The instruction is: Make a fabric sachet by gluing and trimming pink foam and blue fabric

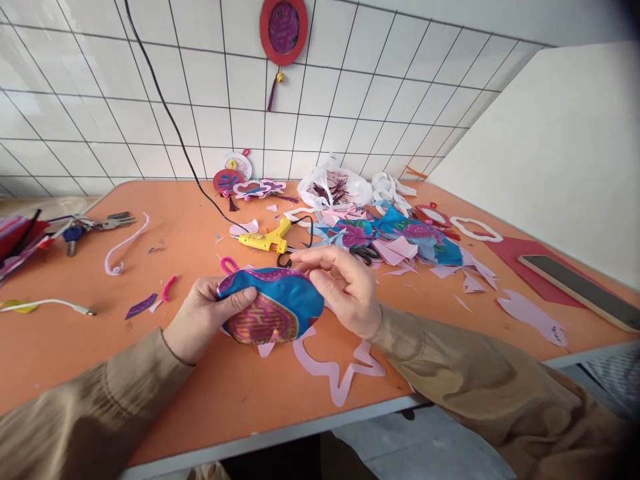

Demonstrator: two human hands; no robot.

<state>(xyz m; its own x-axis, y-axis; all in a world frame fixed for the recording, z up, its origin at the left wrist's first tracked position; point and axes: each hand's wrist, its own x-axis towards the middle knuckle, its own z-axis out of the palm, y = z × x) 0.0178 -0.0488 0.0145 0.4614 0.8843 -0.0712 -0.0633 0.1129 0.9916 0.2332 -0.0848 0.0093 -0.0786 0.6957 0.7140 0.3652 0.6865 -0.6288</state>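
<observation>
Grips a shiny blue fabric piece (280, 303) with a pink-and-gold pattern in the left hand (197, 320), above the near middle of the smooth orange tabletop (240, 413). Holds the right hand (350, 293) half-curled at the fabric's far right edge; cannot tell whether pinching there. Has a yellow plastic glue gun (267, 240) just beyond.

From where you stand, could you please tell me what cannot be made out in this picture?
In the head view:
Blue cloth: its back, turned away from the camera.
Left hand: most fingers, hidden behind the cloth.
White cable: its far end, cut off by the left edge.
Pink paper at right: its dark marks, too small to read.
</observation>
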